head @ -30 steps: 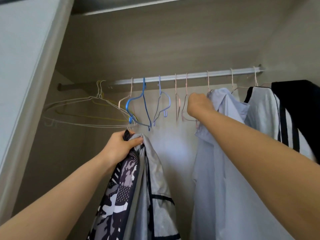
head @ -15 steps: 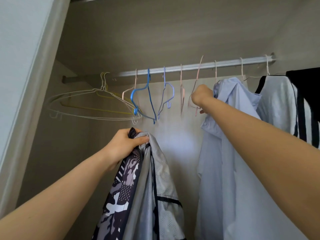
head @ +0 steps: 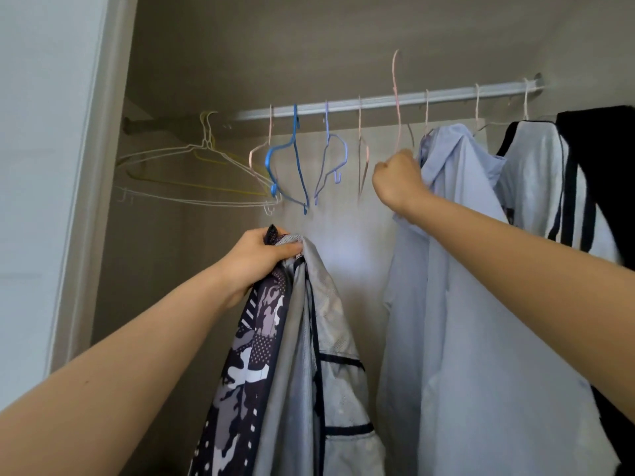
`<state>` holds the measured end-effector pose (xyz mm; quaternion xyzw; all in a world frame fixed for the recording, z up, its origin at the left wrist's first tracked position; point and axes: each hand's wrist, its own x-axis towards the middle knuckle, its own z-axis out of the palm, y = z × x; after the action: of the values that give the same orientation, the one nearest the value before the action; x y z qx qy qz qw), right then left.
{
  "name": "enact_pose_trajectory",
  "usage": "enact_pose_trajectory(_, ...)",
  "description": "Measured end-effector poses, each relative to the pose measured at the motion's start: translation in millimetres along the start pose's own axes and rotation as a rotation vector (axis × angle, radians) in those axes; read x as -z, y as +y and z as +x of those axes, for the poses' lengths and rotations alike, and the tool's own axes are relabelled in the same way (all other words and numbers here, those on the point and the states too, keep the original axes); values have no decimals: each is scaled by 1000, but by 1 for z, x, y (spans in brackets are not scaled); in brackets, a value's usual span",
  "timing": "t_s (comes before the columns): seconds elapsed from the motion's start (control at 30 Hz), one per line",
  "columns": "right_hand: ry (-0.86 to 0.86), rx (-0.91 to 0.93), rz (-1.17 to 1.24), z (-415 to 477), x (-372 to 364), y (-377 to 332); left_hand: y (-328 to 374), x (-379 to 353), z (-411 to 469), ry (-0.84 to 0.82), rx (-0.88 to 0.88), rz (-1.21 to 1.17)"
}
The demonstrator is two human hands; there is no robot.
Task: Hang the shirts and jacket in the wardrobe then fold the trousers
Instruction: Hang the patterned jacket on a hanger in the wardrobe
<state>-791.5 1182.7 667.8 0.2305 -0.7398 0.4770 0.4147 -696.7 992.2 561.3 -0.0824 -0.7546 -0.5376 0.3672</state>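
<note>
Left hand [head: 261,259]: my fingers clamped on the grey mesh-lined camouflage jacket [head: 309,355], under the silver wardrobe rail [head: 378,101].
Right hand [head: 395,183]: my fist closed round a thin pink wire hanger [head: 397,97], hook above the rail.
Pale blue shirt [head: 464,269]: hangs beside my fist.

a home wardrobe: hanging rail [head: 388,99], empty hangers [head: 288,166], hung shirts [head: 464,269].

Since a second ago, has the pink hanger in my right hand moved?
Yes. The pink hanger gripped by the right hand has gone up: its hook now stands above the rail, where before it hung on it.
</note>
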Motion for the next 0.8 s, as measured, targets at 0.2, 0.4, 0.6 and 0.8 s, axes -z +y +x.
enact_pose_trajectory(0.2,-68,35,12,-63,12,13,0,-5,-34,-18,119,-76)
enact_pose_trajectory(0.4,-133,3,25,-137,27,23,-14,-10,-75,-170,265,-68)
enact_pose_trajectory(0.6,-225,-27,143,-206,48,42,-20,-17,-113,-151,418,-55)
enact_pose_trajectory(0.8,-318,-89,287,-258,74,72,-20,-21,-152,-135,514,21)
